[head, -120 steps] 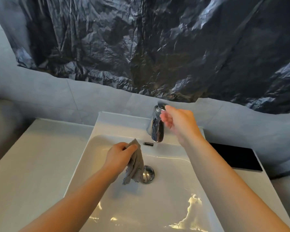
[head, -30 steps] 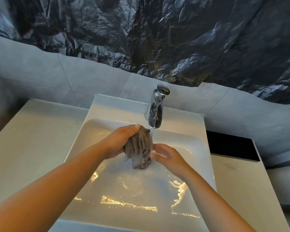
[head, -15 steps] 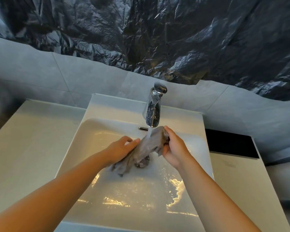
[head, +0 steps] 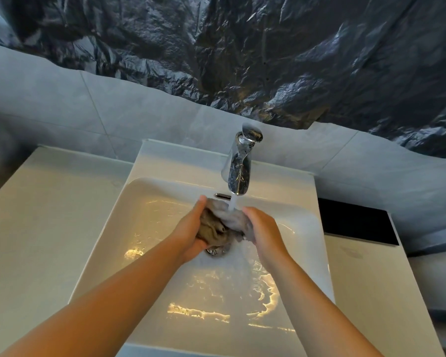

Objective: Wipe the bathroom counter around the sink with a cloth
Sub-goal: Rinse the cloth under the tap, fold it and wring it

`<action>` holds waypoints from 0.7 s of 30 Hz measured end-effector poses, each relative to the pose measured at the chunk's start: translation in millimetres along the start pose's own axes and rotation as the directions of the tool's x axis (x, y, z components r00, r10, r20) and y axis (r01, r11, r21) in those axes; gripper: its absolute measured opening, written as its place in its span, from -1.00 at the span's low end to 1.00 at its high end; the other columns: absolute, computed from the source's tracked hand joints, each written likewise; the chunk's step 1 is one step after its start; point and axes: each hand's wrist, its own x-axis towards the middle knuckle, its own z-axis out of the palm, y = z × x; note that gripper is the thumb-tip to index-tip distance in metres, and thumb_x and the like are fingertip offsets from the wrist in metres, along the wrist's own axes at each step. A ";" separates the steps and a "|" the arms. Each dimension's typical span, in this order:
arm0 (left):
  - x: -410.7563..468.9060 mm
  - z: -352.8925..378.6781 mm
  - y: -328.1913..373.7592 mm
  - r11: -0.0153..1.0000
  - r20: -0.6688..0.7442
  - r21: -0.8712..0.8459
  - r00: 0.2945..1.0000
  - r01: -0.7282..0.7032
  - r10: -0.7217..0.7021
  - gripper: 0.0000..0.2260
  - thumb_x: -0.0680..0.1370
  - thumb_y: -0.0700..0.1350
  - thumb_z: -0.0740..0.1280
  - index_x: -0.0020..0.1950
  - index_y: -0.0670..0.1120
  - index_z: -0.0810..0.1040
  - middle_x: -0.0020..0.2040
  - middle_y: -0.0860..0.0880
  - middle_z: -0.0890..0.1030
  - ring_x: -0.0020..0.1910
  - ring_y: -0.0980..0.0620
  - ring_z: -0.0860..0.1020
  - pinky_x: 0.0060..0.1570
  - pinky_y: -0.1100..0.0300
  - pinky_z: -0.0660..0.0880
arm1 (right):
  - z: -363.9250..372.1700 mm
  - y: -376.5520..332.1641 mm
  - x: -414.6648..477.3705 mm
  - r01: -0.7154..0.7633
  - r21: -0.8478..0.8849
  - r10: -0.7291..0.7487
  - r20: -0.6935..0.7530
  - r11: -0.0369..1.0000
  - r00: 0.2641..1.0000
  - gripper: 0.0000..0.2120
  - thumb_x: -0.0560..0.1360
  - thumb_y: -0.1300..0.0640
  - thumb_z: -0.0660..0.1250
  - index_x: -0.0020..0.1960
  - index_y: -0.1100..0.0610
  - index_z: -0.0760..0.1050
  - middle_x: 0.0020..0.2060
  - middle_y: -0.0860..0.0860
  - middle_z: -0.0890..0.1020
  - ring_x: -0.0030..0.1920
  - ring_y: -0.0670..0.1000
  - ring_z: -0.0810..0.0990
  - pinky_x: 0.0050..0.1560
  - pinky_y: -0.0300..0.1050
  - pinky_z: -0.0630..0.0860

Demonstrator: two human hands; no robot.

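Grey-brown cloth (head: 215, 229), bunched and wet, sits between your two hands at the centre of the head view, just above the drain (head: 216, 251) of the sink (head: 139, 199). Your left hand (head: 188, 234) cups it from 9 o'clock, grip curled round the wad. Your right hand (head: 264, 234) closes on it from 3 o'clock, fingers wrapped into the folds. You hold it there so the tap (head: 239, 168) at 12 o'clock pours water (head: 232, 203) straight onto it, likely wetting it before wiping. Pale counter (head: 49, 215) lies at 9 o'clock, neither hand on it.
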 end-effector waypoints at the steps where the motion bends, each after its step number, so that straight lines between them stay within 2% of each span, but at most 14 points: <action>1: 1.3 4.5 4.3 1.000 -0.022 0.002 1.000 -0.008 0.008 -0.43 0.54 0.29 0.15 0.26 -0.16 0.49 0.16 -0.27 0.60 0.09 -0.21 0.61 -0.03 -0.09 0.58 | 1.2 5.4 -3.0 -0.003 0.010 0.003 0.009 1.000 1.000 -0.63 0.38 -0.10 0.25 -0.22 0.24 0.45 -0.23 0.28 0.51 -0.21 0.11 0.50 -0.19 0.04 0.45; 3: 5.2 11.0 9.7 1.000 -0.019 -0.009 1.000 -0.018 0.018 -0.36 0.53 0.35 0.07 0.29 -0.15 0.46 0.19 -0.25 0.59 0.12 -0.20 0.60 0.01 -0.10 0.56 | 4.7 15.3 -5.8 -0.054 0.125 0.052 0.026 0.991 0.998 -0.74 0.51 -0.01 0.25 -0.03 0.21 0.50 -0.07 0.19 0.59 -0.03 0.06 0.60 -0.05 0.04 0.57; 5: 7.0 17.4 6.8 0.999 -0.044 0.011 0.999 -0.030 0.031 -0.37 0.56 0.33 0.00 0.24 -0.14 0.52 0.15 -0.23 0.61 0.11 -0.19 0.60 0.08 -0.09 0.53 | 10.8 19.9 -6.0 -0.067 0.237 0.060 0.034 0.969 0.998 -0.77 0.57 0.01 0.23 0.15 0.11 0.40 0.07 0.11 0.56 0.09 0.06 0.58 0.00 -0.02 0.61; 8: 13.6 26.7 -7.3 0.990 -0.201 0.116 0.975 -0.076 0.099 -0.39 0.47 0.41 0.07 0.11 -0.03 0.60 0.06 -0.16 0.66 0.03 -0.16 0.62 0.13 -0.12 0.53 | 25.4 16.6 -5.0 0.003 0.189 -0.003 0.002 0.982 1.000 -0.67 0.59 -0.10 0.14 0.32 -0.07 0.32 0.13 -0.06 0.50 0.16 0.01 0.53 0.08 -0.06 0.57; 10: 13.3 34.2 -11.7 0.955 -0.311 0.265 0.925 -0.135 0.217 -0.46 0.53 0.34 0.05 -0.02 -0.04 0.61 -0.09 -0.12 0.67 -0.06 -0.10 0.63 0.05 -0.06 0.56 | 34.8 11.6 -6.5 0.069 0.144 -0.060 -0.067 0.987 0.996 -0.75 0.60 -0.10 0.10 0.21 -0.09 0.43 0.04 -0.14 0.56 0.08 -0.06 0.56 -0.01 -0.18 0.56; 13: 4.9 45.0 -9.9 0.897 -0.334 0.404 0.883 -0.181 0.329 -0.54 0.62 0.20 0.01 -0.16 -0.03 0.56 -0.22 -0.10 0.63 -0.19 -0.04 0.60 -0.12 0.06 0.55 | 43.4 7.3 -6.8 0.146 0.105 -0.123 -0.195 0.984 0.973 -0.81 0.61 -0.06 0.10 -0.08 -0.12 0.46 -0.16 -0.20 0.58 -0.12 -0.15 0.58 -0.21 -0.31 0.48; 15: 2.6 49.3 -11.4 0.847 -0.282 0.488 0.881 -0.209 0.379 -0.56 0.62 0.18 0.01 -0.25 0.00 0.51 -0.32 -0.08 0.59 -0.31 -0.02 0.57 -0.30 0.15 0.50 | 45.0 9.7 -3.3 0.165 0.059 -0.145 -0.246 0.985 0.958 -0.84 0.60 -0.06 0.13 -0.08 -0.11 0.45 -0.18 -0.19 0.58 -0.16 -0.18 0.57 -0.23 -0.32 0.45; 17: 1.6 49.7 -12.2 0.873 -0.306 0.457 0.891 -0.171 0.335 -0.56 0.62 0.15 0.03 -0.32 -0.01 0.49 -0.46 -0.05 0.52 -0.45 0.01 0.50 -0.47 0.22 0.40 | 43.7 12.0 3.6 0.169 0.002 -0.162 -0.270 0.986 0.949 -0.83 0.59 -0.05 0.16 -0.06 -0.05 0.50 -0.19 -0.12 0.61 -0.18 -0.16 0.58 -0.23 -0.28 0.47; 19: 0.9 48.1 -11.1 0.885 -0.305 0.451 0.912 -0.115 0.274 -0.59 0.61 0.09 0.06 -0.31 -0.05 0.51 -0.46 -0.07 0.53 -0.44 -0.05 0.50 -0.41 0.17 0.42 | 41.9 12.9 10.2 0.152 -0.037 -0.156 -0.273 0.988 0.949 -0.74 0.58 -0.02 0.19 -0.12 0.09 0.56 -0.25 -0.01 0.64 -0.21 -0.03 0.61 -0.22 -0.15 0.53; 21: 3.0 43.9 -11.4 0.828 -0.235 0.550 0.930 -0.112 0.282 -0.67 0.61 0.06 0.11 -0.17 -0.09 0.53 -0.29 -0.14 0.59 -0.31 -0.13 0.57 -0.25 0.07 0.53 | 40.2 11.9 13.6 0.133 -0.070 -0.147 -0.274 0.989 0.950 -0.67 0.58 -0.03 0.18 -0.16 0.18 0.55 -0.27 0.09 0.62 -0.21 0.08 0.60 -0.18 -0.04 0.53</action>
